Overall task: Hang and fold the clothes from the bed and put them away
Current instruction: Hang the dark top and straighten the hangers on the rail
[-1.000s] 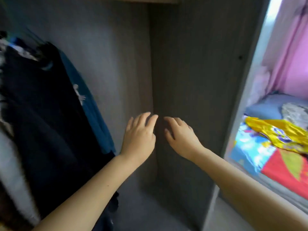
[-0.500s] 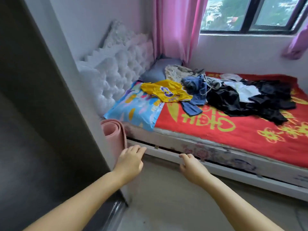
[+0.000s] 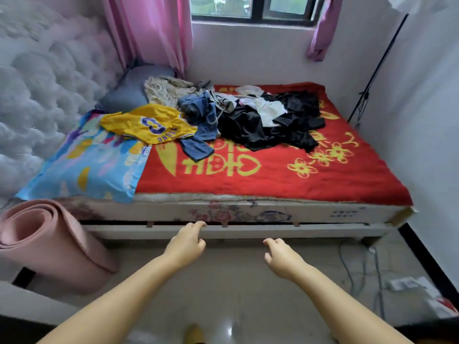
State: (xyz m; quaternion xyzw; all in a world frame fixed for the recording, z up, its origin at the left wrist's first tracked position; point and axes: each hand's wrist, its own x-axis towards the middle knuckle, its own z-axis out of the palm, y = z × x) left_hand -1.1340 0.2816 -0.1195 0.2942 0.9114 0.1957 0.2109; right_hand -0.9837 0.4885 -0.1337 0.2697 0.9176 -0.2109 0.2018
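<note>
Waiting on the bed, well out of reach of both hands: a heap of clothes not yet hung or folded. Lying nearest the headboard side, a yellow jersey, draped partly over a bright pillow. Sprawling just beside it, touching its edge, a blue garment. Spreading to the right of that, a tangle of black clothes with a white piece resting on top. Sitting behind the jersey, against a grey pillow, a beige patterned garment. Judging by this, leaving most of the job undone: every piece in view is lying crumpled, none folded, no hanger showing anywhere. Showing nothing of any storage place either, so not telling how much is already put away.

Reaching forward over the floor, short of the bed frame: left hand and right hand, both holding nothing, fingers loosely curled and hanging relaxed, well apart from each other. Probably calling next for stepping closer and picking one garment, the jersey or the blue one being nearest.

Standing at the left on the floor, a rolled pink mat. Trailing along the right, near the wall, some cables. Hanging above the bed, pink curtains by the window.
</note>
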